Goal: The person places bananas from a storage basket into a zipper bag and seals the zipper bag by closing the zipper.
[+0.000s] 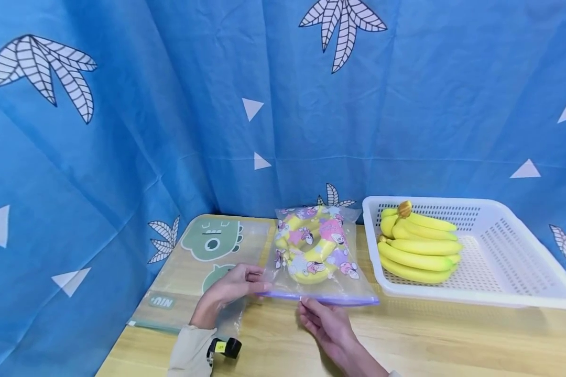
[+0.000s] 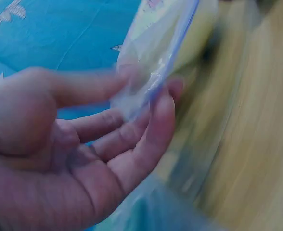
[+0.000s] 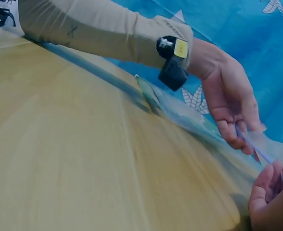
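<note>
A clear zip bag [image 1: 351, 285] with pink and purple cartoon prints lies with its purple zip edge [image 1: 341, 301] toward me. Yellow bananas [image 1: 306, 276] show through the plastic. My left hand [image 1: 233, 287] pinches the bag's left corner at the zip; in the left wrist view that hand [image 2: 98, 154] has its thumb on one face and fingers behind the plastic. My right hand [image 1: 327, 325] pinches the zip edge near its middle, at a small white slider [image 1: 302, 299]. Only part of the right hand [image 3: 271, 197] shows in the right wrist view.
At the right stands a white perforated basket [image 1: 514, 298] with a bunch of bananas [image 1: 422, 246] in its left part. A larger flat zip bag [image 1: 170, 277] with green dinosaur prints lies on the wooden table [image 1: 273, 345], under my left forearm. Blue curtain [image 1: 311, 125] hangs behind.
</note>
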A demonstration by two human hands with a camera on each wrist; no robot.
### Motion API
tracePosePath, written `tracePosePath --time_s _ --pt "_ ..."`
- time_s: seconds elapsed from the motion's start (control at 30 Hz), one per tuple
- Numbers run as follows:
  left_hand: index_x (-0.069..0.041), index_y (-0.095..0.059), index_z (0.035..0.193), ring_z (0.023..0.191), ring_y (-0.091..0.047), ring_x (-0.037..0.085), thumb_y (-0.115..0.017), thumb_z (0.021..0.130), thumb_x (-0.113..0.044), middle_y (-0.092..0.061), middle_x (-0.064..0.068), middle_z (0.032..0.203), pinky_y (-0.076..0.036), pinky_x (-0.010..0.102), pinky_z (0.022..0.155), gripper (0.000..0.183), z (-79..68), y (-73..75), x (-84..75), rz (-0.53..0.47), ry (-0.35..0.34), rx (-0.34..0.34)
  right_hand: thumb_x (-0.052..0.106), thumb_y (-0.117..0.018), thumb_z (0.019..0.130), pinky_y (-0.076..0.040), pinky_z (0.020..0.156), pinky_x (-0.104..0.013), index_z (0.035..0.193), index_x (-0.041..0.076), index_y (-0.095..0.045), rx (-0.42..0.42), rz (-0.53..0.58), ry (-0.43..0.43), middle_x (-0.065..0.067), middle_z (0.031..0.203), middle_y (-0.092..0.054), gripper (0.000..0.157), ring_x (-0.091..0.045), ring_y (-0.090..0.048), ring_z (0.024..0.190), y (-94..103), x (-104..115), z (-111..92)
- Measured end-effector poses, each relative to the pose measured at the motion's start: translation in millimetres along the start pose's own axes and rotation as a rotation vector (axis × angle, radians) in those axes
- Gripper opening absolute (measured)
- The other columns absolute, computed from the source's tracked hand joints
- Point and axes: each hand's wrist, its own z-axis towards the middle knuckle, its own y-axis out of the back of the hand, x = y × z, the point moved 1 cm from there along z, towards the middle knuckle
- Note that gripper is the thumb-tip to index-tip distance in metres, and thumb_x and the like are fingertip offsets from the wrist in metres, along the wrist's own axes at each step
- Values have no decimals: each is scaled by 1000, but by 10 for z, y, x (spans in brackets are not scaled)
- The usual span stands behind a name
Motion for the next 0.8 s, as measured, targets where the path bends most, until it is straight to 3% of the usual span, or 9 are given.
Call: tracePosePath --time_s 0.1,0.23,0.33,0.47,0.63,0.8 --pt "18 -43 141 83 -74 26 -77 89 -5 -73 17 100 -62 39 78 66 88 -134 40 -155 26 38 7 -72 94 -60 77 -24 101 0 -72 8 -3 -13 -8 89 -76 9 -13 -73 79 12 31 12" --pt "15 -55 130 72 -70 19 -79 85 1 -74 14 94 -62 32 66 53 182 -292 89 -250 -9 -8 7 -72 94 -60 76 -24 102 -1 -72 13 -9 -18 -8 88 -76 11 -13 -73 79 -2 43 39" --pt "13 -65 115 64 -66 15 -79 83 4 -74 12 88 -58 26 56 36 210 -350 113 -228 -14 -71 9 -73 95 -60 75 -24 104 -3 -71 22 -35 -7 -8 87 -76 15 -13 -73 78 -26 40 62" --pt "11 -70 105 61 -64 13 -80 83 3 -75 12 85 -55 24 54 25 232 -373 115 -182 -6 -128 11 -73 94 -59 72 -23 107 -5 -68 1 -76 32 -6 86 -75 22 -12 -70 76 -43 25 92" --pt "14 -70 100 60 -61 12 -78 82 7 -73 9 79 -53 23 53 21 205 -283 115 -159 -15 -242 11 -74 94 -59 70 -22 104 -4 -69 -72 -62 69 -7 85 -75 19 -11 -70 74 23 43 97" --pt "14 -70 99 63 -62 11 -77 83 8 -72 9 79 -54 24 56 19 174 -223 94 -144 -1 -248 8 -74 94 -59 69 -23 100 0 -70 -88 -62 72 -8 84 -75 11 -12 -70 73 128 105 64"
